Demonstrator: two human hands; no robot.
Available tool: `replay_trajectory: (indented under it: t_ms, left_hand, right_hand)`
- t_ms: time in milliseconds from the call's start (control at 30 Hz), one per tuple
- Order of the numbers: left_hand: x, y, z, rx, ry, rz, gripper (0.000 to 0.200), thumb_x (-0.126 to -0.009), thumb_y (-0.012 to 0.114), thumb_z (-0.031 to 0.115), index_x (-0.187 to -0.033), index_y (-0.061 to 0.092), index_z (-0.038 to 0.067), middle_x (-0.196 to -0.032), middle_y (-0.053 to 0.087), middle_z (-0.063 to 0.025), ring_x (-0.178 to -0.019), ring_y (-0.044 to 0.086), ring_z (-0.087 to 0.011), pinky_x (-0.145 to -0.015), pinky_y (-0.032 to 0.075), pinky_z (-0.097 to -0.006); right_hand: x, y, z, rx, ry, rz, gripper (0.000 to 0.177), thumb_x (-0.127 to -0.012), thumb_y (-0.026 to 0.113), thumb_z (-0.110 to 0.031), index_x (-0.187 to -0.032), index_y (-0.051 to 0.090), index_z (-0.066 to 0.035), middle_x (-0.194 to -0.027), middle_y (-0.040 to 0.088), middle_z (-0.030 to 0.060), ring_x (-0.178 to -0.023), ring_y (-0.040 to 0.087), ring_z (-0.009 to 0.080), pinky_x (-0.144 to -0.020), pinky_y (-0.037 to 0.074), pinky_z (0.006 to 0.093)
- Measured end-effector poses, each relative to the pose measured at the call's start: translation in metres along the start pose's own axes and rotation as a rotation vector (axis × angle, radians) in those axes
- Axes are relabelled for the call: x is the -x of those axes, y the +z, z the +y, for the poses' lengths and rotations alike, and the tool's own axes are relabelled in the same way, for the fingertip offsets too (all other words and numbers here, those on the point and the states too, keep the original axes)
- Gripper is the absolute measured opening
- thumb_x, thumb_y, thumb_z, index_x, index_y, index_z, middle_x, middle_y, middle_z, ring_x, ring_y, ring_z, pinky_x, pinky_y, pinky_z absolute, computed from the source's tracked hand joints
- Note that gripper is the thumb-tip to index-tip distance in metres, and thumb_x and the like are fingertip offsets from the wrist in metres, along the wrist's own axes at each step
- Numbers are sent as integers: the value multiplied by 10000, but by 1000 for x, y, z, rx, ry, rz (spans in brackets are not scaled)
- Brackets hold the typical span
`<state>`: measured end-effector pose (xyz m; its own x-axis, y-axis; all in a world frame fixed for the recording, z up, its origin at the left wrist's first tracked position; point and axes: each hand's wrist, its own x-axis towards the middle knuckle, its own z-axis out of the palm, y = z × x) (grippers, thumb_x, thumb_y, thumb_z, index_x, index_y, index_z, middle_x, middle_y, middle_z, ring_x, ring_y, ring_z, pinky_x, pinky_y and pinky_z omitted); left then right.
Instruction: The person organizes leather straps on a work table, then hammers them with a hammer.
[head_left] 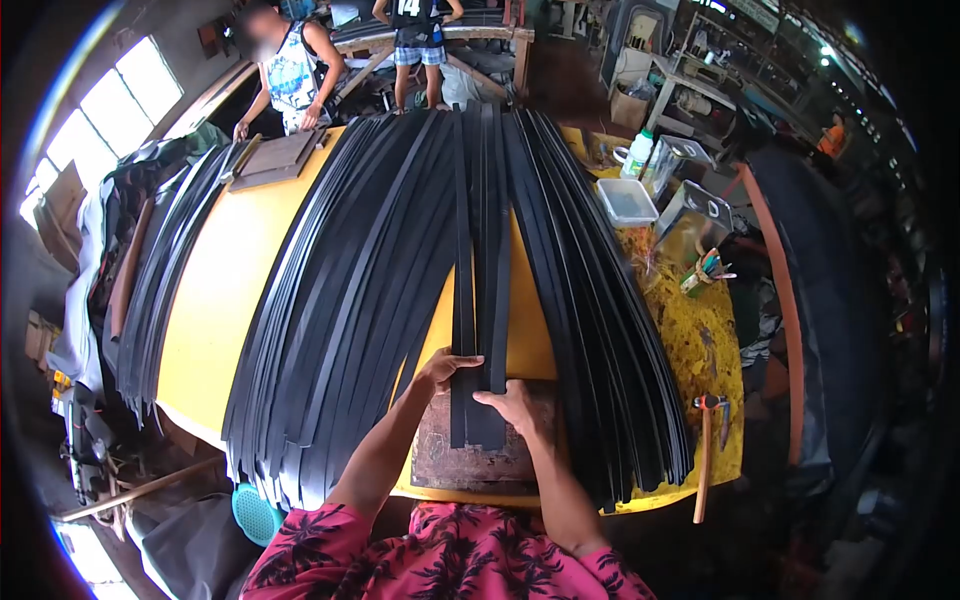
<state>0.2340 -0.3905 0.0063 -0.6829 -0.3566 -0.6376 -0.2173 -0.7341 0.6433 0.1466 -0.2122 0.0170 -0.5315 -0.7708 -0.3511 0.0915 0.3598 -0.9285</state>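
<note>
At the lower centre of the frame, we see a narrow bundle of black strips (480,300) lying lengthwise on a yellow table (225,290), with its near end over a worn brown board (470,468). The left hand (446,368) lies on the bundle's left side, its fingers bent over the top and grasping the strips. The right hand (513,404) meets the right edge near the end, thumb on top. We cannot tell whether its fingers close around the strips. Wide fans of loose black strips (340,300) spread across the table on both sides of the bundle. A hammer (705,455) rests at the table's lower right edge. A clear plastic tub (625,200) sits at the upper right. Two other people (295,75) stand beyond the far end, at the top of the frame.
</note>
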Motion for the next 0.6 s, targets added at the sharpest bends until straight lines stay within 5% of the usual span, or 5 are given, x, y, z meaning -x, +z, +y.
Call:
replay_trajectory:
  t_ms: [100,267,333,400,600]
  left_hand:
    - [14,7,18,-281,-84,148,533,-726,863,61,-1173,600,-61,-1085,700,-194,-977,703,-303,-882,580,-452]
    - [11,-9,2,-277,7,114,689,-635,941,164,-1183,593,-68,-1085,696,-202,-975,702,-305,-862,580,-432]
    - [7,-12,2,-372,9,142,745,-615,954,189,-1200,580,-81,-1080,694,-196,-969,701,-304,-863,577,-414]
    - [-7,-21,-9,-396,43,149,743,-605,959,203,-1181,592,-89,-1075,695,-195,-963,702,-296,-879,568,-395]
    - [-19,-15,-17,-574,56,231,820,-527,984,320,-1139,627,-93,-1071,701,-210,-936,703,-287,-872,546,-371]
  right_hand:
    - [3,-11,-21,177,-154,134,604,-665,853,-268,-1156,649,18,-1060,703,191,-1010,668,333,-898,503,371]
    - [14,-16,-20,415,-99,129,638,-648,853,-345,-1143,662,9,-1102,692,211,-1044,665,327,-913,491,387]
    - [28,-13,-58,456,220,89,592,-679,832,-397,-1067,686,26,-1018,709,209,-960,690,331,-853,510,394]
    - [24,-16,-38,456,89,163,464,-740,804,-372,-962,728,28,-780,709,197,-722,703,292,-678,514,387]
    - [6,-43,5,393,37,165,318,-748,808,-276,-854,749,18,-715,707,162,-697,705,268,-663,510,357]
